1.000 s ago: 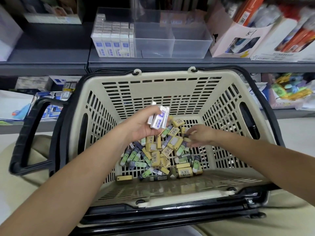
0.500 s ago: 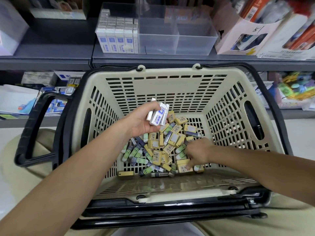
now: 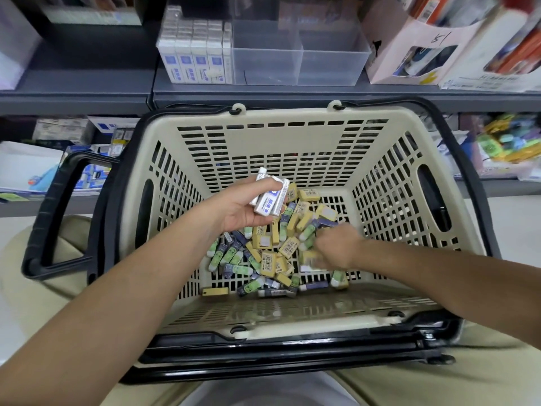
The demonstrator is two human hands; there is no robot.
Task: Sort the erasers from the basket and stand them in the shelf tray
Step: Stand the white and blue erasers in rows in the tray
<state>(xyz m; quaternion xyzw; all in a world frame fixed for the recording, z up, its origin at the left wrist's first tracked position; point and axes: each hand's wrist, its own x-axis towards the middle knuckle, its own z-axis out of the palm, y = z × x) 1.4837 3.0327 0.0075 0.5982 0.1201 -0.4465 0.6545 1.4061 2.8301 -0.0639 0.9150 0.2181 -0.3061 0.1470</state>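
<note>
Lower into the loose erasers (image 3: pixel 272 250) than a second ago, the right hand (image 3: pixel 336 249) lies blurred at centre frame inside the basket (image 3: pixel 281 142); I cannot tell whether it grips anything. Just up-left of it, the left hand (image 3: pixel 243 209) clasps several white erasers (image 3: pixel 270 196). At top centre, the clear shelf tray (image 3: pixel 298 65) has more standing in its left compartment.

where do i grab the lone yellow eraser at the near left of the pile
Probably pinch the yellow eraser by its short ends, from above: it lies flat along the near wall of the basket, so its near long side looks crowded, both ends clear.
</note>
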